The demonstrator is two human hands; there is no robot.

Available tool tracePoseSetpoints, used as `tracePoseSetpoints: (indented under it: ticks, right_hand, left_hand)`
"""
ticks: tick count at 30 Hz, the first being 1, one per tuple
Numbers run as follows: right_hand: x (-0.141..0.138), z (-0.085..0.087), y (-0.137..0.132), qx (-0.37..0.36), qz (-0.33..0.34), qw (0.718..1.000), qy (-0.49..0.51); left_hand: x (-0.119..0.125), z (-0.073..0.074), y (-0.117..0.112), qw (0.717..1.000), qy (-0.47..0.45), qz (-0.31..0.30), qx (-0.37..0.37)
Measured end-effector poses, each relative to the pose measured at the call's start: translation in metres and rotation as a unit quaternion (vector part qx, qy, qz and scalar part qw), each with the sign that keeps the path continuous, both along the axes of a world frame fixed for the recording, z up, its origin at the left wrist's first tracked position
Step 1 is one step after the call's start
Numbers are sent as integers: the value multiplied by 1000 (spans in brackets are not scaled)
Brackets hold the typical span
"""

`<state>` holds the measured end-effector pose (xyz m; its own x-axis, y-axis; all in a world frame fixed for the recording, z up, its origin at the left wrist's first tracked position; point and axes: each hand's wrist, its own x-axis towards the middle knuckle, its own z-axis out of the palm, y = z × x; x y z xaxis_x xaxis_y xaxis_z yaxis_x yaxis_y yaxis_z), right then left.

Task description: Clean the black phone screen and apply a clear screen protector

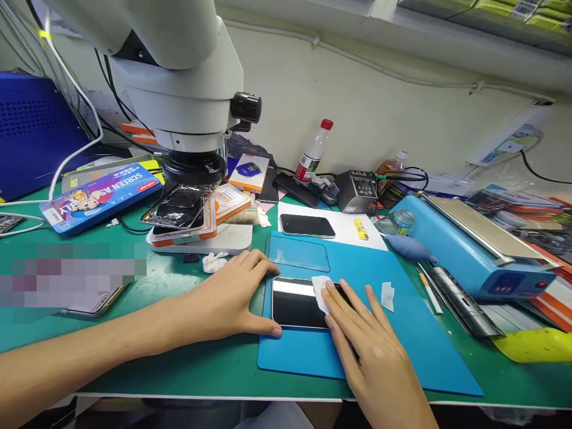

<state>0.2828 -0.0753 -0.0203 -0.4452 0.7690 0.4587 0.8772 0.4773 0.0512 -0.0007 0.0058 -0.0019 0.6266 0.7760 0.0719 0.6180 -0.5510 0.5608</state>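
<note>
A black phone (pixel 295 302) lies face up on a blue work mat (pixel 402 333) near the table's front edge. My left hand (pixel 227 298) rests at the phone's left end, thumb along its near edge and fingers along its far edge, bracing it. My right hand (pixel 366 345) lies flat over the phone's right half, its fingertips pressing a small white wipe (pixel 320 293) onto the glass. A second scrap of white wipe (pixel 388 295) lies on the mat to the right. A clear screen protector (pixel 300 255) sits on the mat behind the phone.
A white microscope (pixel 179 77) stands over a stack of phone parts at the back left. Another black phone (pixel 307 225) lies on white paper behind the mat. A blue laminating machine (pixel 473 244) fills the right side. A bottle (pixel 313 152), a boxed screen pack (pixel 100 199) and cables crowd the rear.
</note>
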Motion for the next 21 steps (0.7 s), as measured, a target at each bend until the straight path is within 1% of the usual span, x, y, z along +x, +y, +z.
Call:
tracePoseSetpoints:
  ticks: [2,4,5,7,9,11,12,13,14,15,17,21]
  right_hand:
    - [-1,1,-1,2,17,999,49]
    - [-3,5,-3,18,15,994,108]
    - [-5,8,-3,27,5,990,141]
    - [-10,15,-3,27,-34,977,211]
    - [-18,25,-1,7,-88,952,294]
    - [-28,36,2,-23,-129,914,384]
    - [-33,40,4,-40,-136,897,420]
    - [-37,45,6,-57,-134,885,442]
    - [-40,49,8,-76,-125,882,448]
    - [-42,52,10,-94,-113,886,439]
    - [-43,56,14,-111,-83,907,397]
    - [-39,56,19,-85,-44,960,262]
  left_hand:
    - [1,0,0,1000,3,-2,-5]
    - [0,-1,1,1000,1,-3,-3]
    - [0,-2,1,1000,-2,-4,0]
    - [-1,-4,1,1000,-10,-5,8]
    - [-2,-5,1,1000,-17,-7,11]
    - [-3,-7,1,1000,-17,-8,10]
    - [-3,-7,1,1000,-16,-7,10]
    - [-3,-8,1,1000,-16,-7,10]
    - [-3,-8,1,1000,-15,-7,10]
    - [-3,-7,1,1000,-15,-7,11]
    - [-3,-7,1,1000,-13,-11,11]
    - [-2,-4,1,1000,-12,-16,11]
